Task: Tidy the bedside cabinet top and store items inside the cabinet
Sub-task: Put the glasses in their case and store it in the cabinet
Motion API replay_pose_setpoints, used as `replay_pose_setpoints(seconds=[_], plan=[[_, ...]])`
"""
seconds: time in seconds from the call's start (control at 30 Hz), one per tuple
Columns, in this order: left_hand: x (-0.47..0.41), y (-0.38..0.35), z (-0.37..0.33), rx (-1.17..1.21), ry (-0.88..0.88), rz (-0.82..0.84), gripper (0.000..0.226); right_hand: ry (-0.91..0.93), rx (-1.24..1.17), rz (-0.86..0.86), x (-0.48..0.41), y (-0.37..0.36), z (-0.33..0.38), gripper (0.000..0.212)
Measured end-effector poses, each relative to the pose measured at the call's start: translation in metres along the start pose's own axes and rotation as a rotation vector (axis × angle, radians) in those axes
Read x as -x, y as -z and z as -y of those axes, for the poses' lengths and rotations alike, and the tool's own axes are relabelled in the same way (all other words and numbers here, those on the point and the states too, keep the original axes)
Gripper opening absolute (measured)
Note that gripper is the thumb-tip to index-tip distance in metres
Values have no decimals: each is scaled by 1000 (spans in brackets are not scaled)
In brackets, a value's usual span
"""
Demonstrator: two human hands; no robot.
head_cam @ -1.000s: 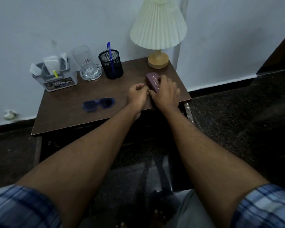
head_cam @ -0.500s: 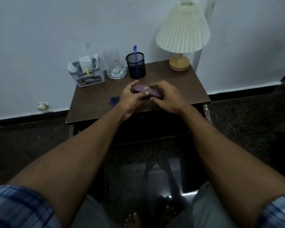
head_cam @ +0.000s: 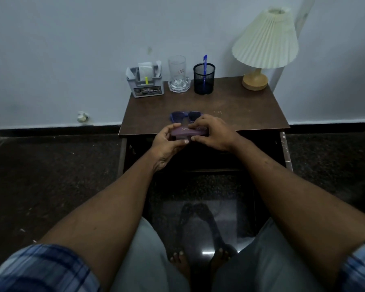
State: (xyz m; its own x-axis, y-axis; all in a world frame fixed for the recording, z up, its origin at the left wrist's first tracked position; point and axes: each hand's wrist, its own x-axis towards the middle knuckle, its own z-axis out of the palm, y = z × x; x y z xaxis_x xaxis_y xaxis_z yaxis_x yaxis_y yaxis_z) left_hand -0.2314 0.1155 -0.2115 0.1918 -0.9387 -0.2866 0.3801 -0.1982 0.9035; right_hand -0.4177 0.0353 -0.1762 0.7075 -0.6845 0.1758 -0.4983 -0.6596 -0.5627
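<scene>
Both hands hold a purple glasses case just in front of the brown cabinet top, at its front edge. My left hand grips the case's left end, thumb under it. My right hand covers the right end from above. The case looks shut. Blue sunglasses lie on the cabinet top right behind the case, partly hidden by my right fingers. Below the top, the cabinet's dark front is in shadow.
Along the back edge stand a grey organiser with papers, a clear glass on a glass dish, a black mesh pen cup with a blue pen and a pleated lamp. My bare feet rest on the dark floor.
The case went from lying near the lamp on the top to being lifted in both hands and drawn to the front edge. The view shifted left and back, revealing the sunglasses behind it.
</scene>
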Motion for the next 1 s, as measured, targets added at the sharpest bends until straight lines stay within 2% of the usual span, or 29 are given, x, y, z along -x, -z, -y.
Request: replay_pose_setpoints(seconds=[0.13, 0.23, 0.33, 0.47, 0.57, 0.67, 0.8, 1.0], plan=[[3, 1, 2, -92, -37, 52, 80, -71, -62, -44, -2, 4, 1, 30], [3, -1, 1, -181, -67, 104, 100, -163, -89, -153, -5, 15, -4, 22], [4, -5, 1, -244, -57, 142, 117, -230, -91, -192, -10, 23, -10, 16], [10, -7, 1, -305, -51, 154, 116, -264, -132, -152, -15, 16, -14, 6], [12, -1, 2, -312, -22, 129, 112, -275, -126, -124, -17, 4, -17, 9], [10, 7, 4, -336, -1, 97, 110, -287, -123, -165, -25, -3, -17, 14], [6, 16, 7, -379, 5, 73, 109, -315, -63, -252, -49, -3, -19, 9], [-5, 20, 6, -424, -5, 85, 109, -287, 107, -123, -78, -14, -23, 40]])
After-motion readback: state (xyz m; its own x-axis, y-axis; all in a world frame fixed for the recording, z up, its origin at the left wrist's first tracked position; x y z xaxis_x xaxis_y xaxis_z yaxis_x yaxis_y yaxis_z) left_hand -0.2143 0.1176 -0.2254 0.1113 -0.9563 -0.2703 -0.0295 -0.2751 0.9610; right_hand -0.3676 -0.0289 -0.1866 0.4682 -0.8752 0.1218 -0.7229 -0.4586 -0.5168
